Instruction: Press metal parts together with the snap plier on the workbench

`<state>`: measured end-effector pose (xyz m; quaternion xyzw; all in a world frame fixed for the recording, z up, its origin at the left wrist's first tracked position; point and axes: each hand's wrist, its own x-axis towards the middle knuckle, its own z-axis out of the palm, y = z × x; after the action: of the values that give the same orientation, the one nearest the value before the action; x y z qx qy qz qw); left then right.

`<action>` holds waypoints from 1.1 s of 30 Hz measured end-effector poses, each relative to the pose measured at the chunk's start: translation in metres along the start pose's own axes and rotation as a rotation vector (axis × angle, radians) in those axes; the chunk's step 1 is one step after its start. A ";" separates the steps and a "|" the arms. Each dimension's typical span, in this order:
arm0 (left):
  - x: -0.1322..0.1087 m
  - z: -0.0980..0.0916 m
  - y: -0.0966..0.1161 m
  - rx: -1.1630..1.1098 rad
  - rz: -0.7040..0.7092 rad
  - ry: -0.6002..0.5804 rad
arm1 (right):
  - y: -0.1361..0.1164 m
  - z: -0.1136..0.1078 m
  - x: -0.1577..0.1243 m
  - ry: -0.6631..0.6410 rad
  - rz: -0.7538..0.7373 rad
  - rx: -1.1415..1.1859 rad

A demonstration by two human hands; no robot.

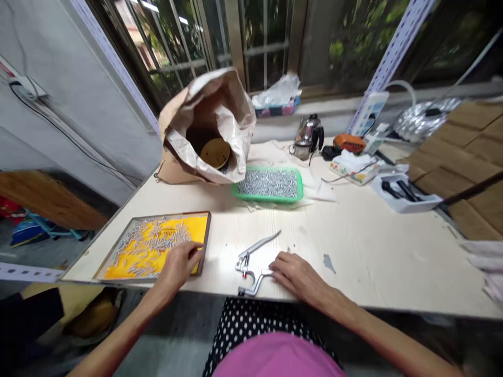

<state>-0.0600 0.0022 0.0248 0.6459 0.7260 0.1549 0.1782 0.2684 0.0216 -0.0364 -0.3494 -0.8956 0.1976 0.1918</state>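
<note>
My left hand (178, 264) is over the right side of a shallow framed tray (206, 233) with a yellow bottom. Its fingertips are pinched together; whatever is between them is too small to make out. Many small silver metal pins (163, 242) lie scattered in the tray. On the table in front of me, my right hand (296, 275) has its fingers closed on the lower handle of silver hand pliers (259, 244). The pliers' other handle stands spread away, pointing up and right, and a small red part shows near the jaw.
Behind the tray stands a large open paper bag (173, 131) with a round tan object inside. A green basket (301, 188) full of small metal pieces sits beside it. Farther right are a glass pot (306, 139), an orange tool (349, 142) and a white box (408, 205) holding black items.
</note>
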 end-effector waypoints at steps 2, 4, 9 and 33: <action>-0.003 0.006 0.026 -0.263 -0.106 -0.125 | 0.001 0.007 -0.008 -0.006 0.003 -0.049; -0.006 0.022 0.049 -0.465 -0.179 -0.256 | 0.002 0.012 -0.012 -0.002 0.009 -0.106; -0.015 0.060 0.066 -0.620 -0.288 -0.430 | 0.002 0.020 -0.013 -0.006 0.026 -0.185; -0.011 0.071 0.060 -0.365 -0.274 -0.581 | 0.001 0.030 -0.016 0.052 0.045 -0.244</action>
<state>0.0270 -0.0018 -0.0106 0.5174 0.6852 0.0670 0.5082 0.2658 0.0041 -0.0653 -0.3953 -0.8996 0.0823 0.1666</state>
